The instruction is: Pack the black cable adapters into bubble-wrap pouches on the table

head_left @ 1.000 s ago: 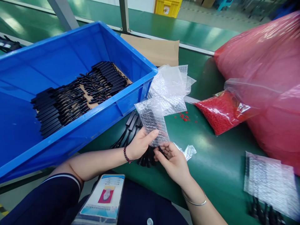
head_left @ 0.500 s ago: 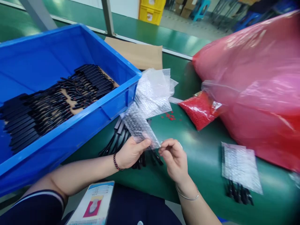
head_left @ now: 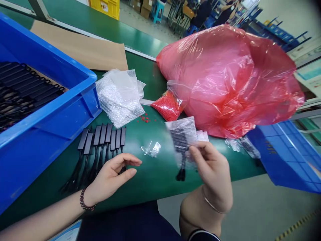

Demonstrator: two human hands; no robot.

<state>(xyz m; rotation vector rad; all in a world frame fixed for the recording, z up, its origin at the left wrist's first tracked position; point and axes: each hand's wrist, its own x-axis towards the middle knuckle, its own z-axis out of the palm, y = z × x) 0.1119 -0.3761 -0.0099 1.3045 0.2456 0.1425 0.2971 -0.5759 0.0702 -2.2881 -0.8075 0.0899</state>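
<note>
i have the right hand [head_left: 214, 170]'s grip clamped on the bubble pouch [head_left: 184, 127] above the counter [head_left: 150, 177]; black cables [head_left: 181, 175] hang out its near end, so a weak pinch could drop it. left hand [head_left: 110, 177]: empty, fingers apart.

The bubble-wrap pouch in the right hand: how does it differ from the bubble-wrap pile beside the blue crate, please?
The held pouch is single; the bubble-wrap pile has several overlapping pieces. The held pouch shows dark contents; the pile shows none. The right hand grips the held pouch; the pile lies on the green table. Both look whitish and translucent.
</note>
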